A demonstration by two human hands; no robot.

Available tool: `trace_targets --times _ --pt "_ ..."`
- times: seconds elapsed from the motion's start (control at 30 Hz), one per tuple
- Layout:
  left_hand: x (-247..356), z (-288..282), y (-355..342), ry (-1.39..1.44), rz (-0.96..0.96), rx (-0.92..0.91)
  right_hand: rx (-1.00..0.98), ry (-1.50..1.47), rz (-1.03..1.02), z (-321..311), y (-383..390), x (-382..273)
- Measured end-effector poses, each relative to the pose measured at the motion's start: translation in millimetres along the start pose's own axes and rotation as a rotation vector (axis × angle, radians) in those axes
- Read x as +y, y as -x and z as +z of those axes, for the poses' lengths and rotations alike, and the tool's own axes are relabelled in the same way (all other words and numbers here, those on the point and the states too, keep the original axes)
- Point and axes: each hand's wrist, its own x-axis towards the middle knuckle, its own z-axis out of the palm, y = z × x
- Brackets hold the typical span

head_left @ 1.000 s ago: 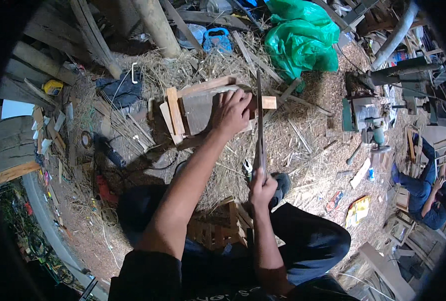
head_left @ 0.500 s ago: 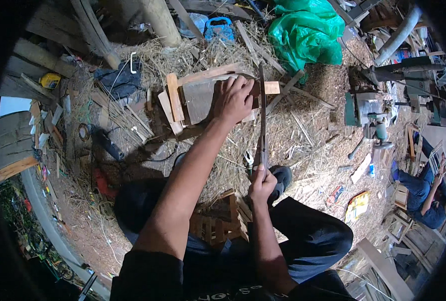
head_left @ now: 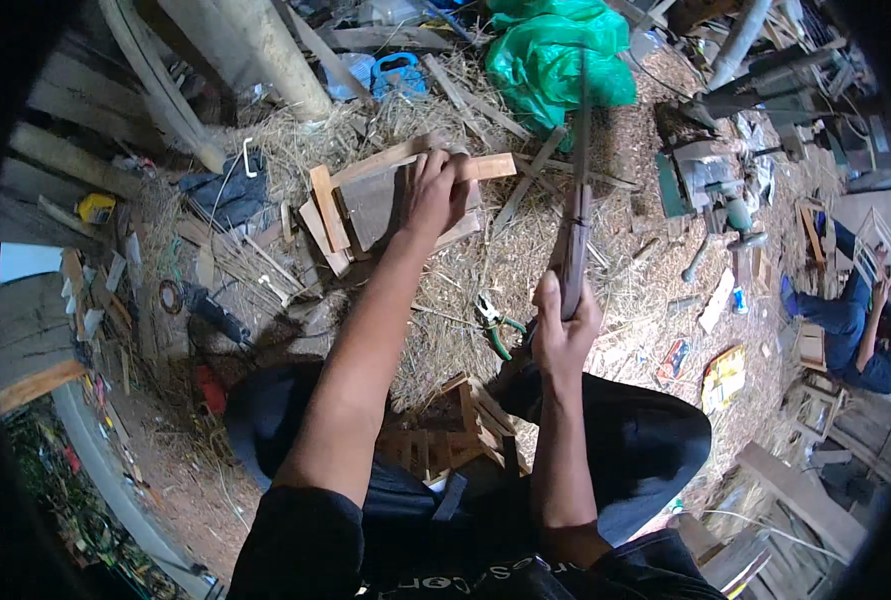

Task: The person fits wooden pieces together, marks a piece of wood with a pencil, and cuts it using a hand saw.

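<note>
My left hand (head_left: 430,200) has its fingers curled on the near end of a short pale wooden strip (head_left: 490,165), over a weathered board (head_left: 370,210) framed by loose battens (head_left: 330,210). My right hand (head_left: 565,320) is closed round the handle of a long narrow blade tool (head_left: 580,170), which points upright in the picture, to the right of the board and apart from the strip. The blade's far end overlaps the view of a green plastic bag (head_left: 535,60). Green-handled pliers (head_left: 495,325) lie on the straw-covered ground just left of my right hand.
A green metal machine (head_left: 695,190) stands at the right. Beyond it another person (head_left: 840,320) sits holding a wooden frame. A power tool (head_left: 215,315) and scrap sticks lie at the left, a wooden post (head_left: 290,70) rises behind, and slatted wood sits between my legs.
My right hand and blade have moved right, away from the wooden strip. My left hand's fingers have curled more on the strip, which appears shifted left. The whole view has shifted slightly.
</note>
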Motion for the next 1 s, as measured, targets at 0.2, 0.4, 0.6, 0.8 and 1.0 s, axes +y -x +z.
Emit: trace_targets --times 0.2,0.4,0.6,0.8,1.0 --pt "-7.2 -3.7 -15.9 0.061 0.092 -0.141 0.128 -0.001 0.077 -10.7 9.0 19.0" --pt "4.6 -20.5 -15.8 -0.058 0.053 -0.283 0.156 -0.102 0.045 -4.4 14.8 25.5" --pt "12.4 -11.6 1.2 -0.179 0.188 -0.133 0.057 -0.077 -0.059 1.1 18.5 63.6" --pt "7.3 1.7 -7.7 -0.173 0.159 -0.100 0.021 0.060 0.018 21.0 36.2 71.6" --pt "11.4 6.0 -6.8 -0.060 0.045 -0.090 0.030 0.110 0.032 28.2 36.8 90.0"
